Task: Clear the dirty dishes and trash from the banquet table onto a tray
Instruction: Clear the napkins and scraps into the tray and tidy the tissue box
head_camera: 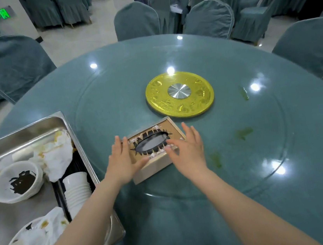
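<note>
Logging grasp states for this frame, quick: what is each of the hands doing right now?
Left hand: open, fingers spread against the left side of the tissue box, not clamped.
Right hand: open, over the box's right side; contact unclear.

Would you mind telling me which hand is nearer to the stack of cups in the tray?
Left. The left hand is at the tissue box's left edge, just right of the cups; the right hand is at the box's far side.
</note>
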`<move>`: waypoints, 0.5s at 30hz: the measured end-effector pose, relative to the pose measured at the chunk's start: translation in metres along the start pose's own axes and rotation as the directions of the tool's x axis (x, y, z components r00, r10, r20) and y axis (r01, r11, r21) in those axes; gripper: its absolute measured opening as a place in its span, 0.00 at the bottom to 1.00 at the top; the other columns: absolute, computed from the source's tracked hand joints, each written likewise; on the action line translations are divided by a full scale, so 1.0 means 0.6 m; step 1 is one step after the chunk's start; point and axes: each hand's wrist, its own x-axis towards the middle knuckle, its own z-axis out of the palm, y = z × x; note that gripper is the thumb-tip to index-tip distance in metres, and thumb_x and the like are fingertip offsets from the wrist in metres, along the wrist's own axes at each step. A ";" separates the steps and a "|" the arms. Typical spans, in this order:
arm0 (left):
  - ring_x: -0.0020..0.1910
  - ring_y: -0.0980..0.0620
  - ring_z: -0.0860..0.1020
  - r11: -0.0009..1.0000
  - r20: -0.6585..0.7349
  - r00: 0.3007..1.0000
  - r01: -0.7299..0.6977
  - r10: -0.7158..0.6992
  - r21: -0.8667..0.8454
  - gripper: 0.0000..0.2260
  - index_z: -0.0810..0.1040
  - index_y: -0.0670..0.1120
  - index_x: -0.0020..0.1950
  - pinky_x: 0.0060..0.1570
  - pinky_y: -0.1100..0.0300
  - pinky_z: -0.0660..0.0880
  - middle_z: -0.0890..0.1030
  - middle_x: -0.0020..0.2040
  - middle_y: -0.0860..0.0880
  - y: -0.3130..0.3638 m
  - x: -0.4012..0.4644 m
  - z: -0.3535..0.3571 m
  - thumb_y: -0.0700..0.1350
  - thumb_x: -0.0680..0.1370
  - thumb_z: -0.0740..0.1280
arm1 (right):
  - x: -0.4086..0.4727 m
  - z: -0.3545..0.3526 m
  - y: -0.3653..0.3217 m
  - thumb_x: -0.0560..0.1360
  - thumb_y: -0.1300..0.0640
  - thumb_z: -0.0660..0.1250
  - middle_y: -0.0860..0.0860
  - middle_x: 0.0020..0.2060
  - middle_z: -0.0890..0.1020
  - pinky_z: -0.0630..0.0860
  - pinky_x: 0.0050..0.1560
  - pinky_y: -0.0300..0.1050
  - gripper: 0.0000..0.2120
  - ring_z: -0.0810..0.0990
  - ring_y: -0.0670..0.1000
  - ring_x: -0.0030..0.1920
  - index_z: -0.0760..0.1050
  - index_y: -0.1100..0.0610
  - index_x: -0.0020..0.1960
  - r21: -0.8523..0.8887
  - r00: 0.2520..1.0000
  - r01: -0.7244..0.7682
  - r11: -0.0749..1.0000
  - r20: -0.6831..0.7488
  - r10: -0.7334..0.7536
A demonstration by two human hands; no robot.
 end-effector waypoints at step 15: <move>0.64 0.45 0.64 0.954 -0.082 0.990 -0.082 0.110 0.288 0.45 0.63 0.43 0.68 0.66 0.55 0.60 0.66 0.64 0.46 0.013 0.017 0.008 0.72 0.63 0.67 | 0.130 0.069 -0.089 0.62 0.29 0.65 0.57 0.72 0.27 0.33 0.64 0.74 0.55 0.29 0.67 0.71 0.47 0.53 0.78 -0.528 0.795 -0.325 0.784 0.297 0.529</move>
